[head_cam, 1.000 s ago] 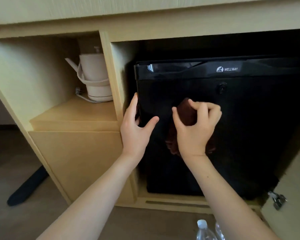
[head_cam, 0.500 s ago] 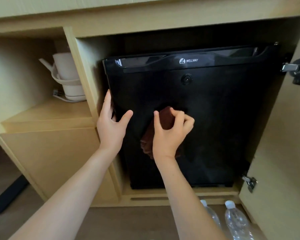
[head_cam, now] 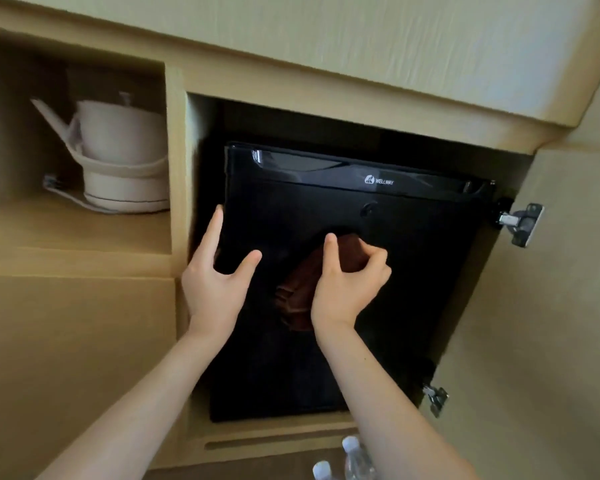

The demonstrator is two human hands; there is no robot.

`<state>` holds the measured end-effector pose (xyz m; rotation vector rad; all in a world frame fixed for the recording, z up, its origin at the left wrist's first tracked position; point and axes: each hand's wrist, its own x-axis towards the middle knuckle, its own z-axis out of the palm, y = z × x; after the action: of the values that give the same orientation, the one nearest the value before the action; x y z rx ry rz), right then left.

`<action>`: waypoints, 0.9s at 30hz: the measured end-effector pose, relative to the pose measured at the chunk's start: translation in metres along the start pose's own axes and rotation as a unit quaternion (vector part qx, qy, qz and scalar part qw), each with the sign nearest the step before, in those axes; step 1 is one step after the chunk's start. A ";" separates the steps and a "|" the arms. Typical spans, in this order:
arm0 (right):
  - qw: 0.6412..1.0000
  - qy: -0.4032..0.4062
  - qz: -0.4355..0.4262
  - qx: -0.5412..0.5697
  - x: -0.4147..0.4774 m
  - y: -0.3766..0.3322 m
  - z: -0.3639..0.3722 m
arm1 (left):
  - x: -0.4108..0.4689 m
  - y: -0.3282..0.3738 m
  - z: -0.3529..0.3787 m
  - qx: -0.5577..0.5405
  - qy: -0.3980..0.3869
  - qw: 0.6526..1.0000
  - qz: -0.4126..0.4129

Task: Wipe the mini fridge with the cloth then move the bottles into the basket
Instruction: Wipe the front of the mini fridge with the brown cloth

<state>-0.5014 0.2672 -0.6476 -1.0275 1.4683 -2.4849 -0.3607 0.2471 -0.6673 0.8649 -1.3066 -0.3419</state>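
1. The right hand (head_cam: 347,285) is reaching forward from a bare forearm that is rising from the lower right, with the wrist bent slightly back and the knuckles facing the camera.
2. Its fingers are curling down over the top of a dark reddish-brown cloth (head_cam: 303,289) while the thumb is pointing up along the cloth's left side, so the hand is gripping the cloth and pressing it against the front of the black mini fridge (head_cam: 413,271).
3. The cloth is sitting around the middle of the fridge door, its loose folds hanging down to the left of the wrist.
4. The left hand (head_cam: 215,282) is lying open, holding nothing, with its fingers stretching up along the door's left edge and its thumb spreading out across the door face.
5. The left forearm is coming in from the lower left.
6. The fridge is standing inside a light wooden cabinet (head_cam: 326,105) whose door is hanging open on the right.
7. Two capped clear bottles (head_cam: 352,459) are showing at the bottom edge, below the cabinet and just left of the right forearm.
8. A white kettle (head_cam: 118,157) is sitting in the open shelf to the left.
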 end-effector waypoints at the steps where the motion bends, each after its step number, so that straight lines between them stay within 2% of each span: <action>1: 1.000 0.000 -0.018 0.000 0.005 -0.012 0.008 | 0.001 -0.002 -0.002 -0.009 -0.003 1.000 -0.001; 4: 0.997 0.008 -0.081 -0.004 0.004 -0.019 0.021 | 0.001 -0.007 -0.003 -0.024 -0.004 1.000 0.011; 6: 0.995 0.023 -0.090 -0.027 -0.016 0.008 0.018 | -0.003 -0.010 0.001 -0.038 -0.002 0.999 0.020; 10: 0.995 -0.040 0.000 -0.090 -0.082 0.067 -0.013 | -0.007 -0.006 0.002 -0.036 -0.008 0.999 0.015; 13: 0.997 -0.034 0.019 -0.073 -0.087 0.073 -0.012 | -0.010 -0.007 -0.010 -0.079 -0.063 0.995 0.004; 16: 0.998 -0.011 -0.041 -0.039 -0.070 0.042 0.016 | -0.012 -0.011 -0.030 -0.159 -0.146 0.974 -0.063; 20: 0.994 -0.014 -0.105 -0.023 -0.052 0.009 0.047 | -0.009 -0.013 -0.042 -0.176 -0.204 0.958 -0.099; 23: 0.995 -0.020 -0.085 -0.040 -0.077 0.029 0.038 | -0.007 -0.014 -0.044 -0.170 -0.211 0.958 -0.098; 27: 0.992 -0.088 -0.046 -0.075 -0.109 0.061 0.007 | -0.012 -0.013 -0.038 -0.141 -0.168 0.972 -0.088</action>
<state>-0.4291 0.2706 -0.7498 -1.3316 1.6069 -2.2997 -0.3254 0.2598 -0.6856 0.6999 -1.4484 -0.8231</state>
